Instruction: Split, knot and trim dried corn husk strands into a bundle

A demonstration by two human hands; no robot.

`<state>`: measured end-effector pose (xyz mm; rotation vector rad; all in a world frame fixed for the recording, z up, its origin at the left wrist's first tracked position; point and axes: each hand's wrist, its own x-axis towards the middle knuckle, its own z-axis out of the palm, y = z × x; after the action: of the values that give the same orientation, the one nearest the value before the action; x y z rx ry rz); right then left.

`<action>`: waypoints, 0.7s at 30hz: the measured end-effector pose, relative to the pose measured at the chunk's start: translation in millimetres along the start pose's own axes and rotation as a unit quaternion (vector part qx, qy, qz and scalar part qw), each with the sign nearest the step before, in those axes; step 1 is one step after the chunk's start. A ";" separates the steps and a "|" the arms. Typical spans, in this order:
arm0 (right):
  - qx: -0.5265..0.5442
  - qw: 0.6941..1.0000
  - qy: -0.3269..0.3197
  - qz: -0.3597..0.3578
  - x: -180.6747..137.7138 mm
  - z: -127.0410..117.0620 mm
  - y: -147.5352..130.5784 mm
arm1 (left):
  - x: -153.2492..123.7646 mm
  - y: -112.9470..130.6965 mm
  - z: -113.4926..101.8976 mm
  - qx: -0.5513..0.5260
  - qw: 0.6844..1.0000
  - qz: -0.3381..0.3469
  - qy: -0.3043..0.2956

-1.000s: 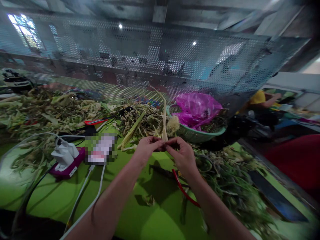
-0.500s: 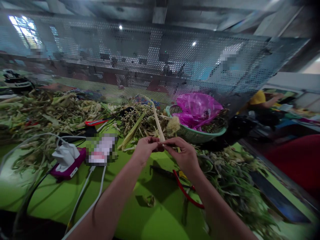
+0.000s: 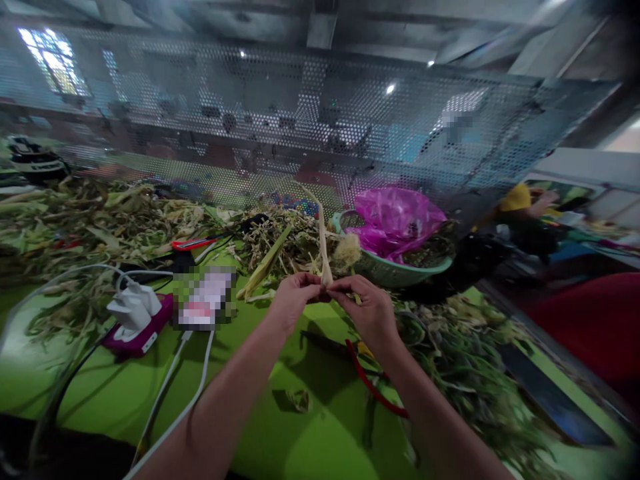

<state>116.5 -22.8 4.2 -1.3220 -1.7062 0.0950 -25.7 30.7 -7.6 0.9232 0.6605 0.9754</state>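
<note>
My left hand (image 3: 293,300) and my right hand (image 3: 367,308) meet above the green table (image 3: 260,413), fingers pinched together. Both grip the base of a thin pale leaf strip (image 3: 323,233) that stands up and curves away between them. Below my right wrist lie red-handled scissors (image 3: 373,383) on the table. A small curled scrap (image 3: 299,399) lies nearer to me.
Heaps of dried leaves (image 3: 100,220) cover the far table and the right side (image 3: 465,360). A green basket (image 3: 400,270) holds a pink bag (image 3: 397,217). A white charger on a purple block (image 3: 133,317) with cables lies left. A perforated metal screen (image 3: 300,120) stands behind. Another person (image 3: 520,207) sits far right.
The leaf strip has swung left and then back towards upright while my hands kept their pinch. My right hand has edged slightly lower.
</note>
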 end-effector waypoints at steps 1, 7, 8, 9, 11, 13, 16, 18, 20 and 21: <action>-0.001 1.000 0.002 0.006 0.0 0.3 0.2 | -0.2 0.3 0.6 0.000 1.000 0.006 -0.001; 0.013 0.999 0.005 0.043 -0.2 3.7 1.9 | -0.9 2.5 3.8 0.006 0.999 0.035 -0.007; 0.018 0.999 0.008 0.049 -0.3 4.2 2.0 | -1.0 2.8 3.9 0.009 0.999 0.040 -0.010; 0.021 0.998 0.009 0.056 -0.4 4.6 1.9 | -1.0 2.9 4.0 0.012 0.999 0.045 -0.011; 0.025 0.997 0.014 0.070 -0.4 4.8 1.2 | -0.8 2.8 3.6 0.018 0.998 0.050 -0.018; 0.030 0.996 0.022 0.084 -0.3 4.4 -0.1 | 0.1 1.9 2.7 0.021 0.998 0.052 -0.029; 0.049 0.993 0.026 0.103 0.1 3.4 -2.1 | 2.2 -0.5 0.9 0.017 0.997 0.058 -0.051; 0.067 0.991 0.022 0.117 0.1 3.1 -2.6 | 3.3 -2.3 -0.2 0.017 0.996 0.063 -0.063; 0.076 0.989 0.024 0.124 -0.3 3.1 -2.3 | 3.7 -3.4 -0.9 0.022 0.995 0.066 -0.068; 0.074 0.989 0.026 0.123 -0.7 3.2 -2.0 | 3.6 -3.6 -1.0 0.023 0.995 0.066 -0.068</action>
<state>112.8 -22.7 3.2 -1.4052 -1.4574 0.3214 -23.6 33.4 -11.5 1.0741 0.5143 1.0074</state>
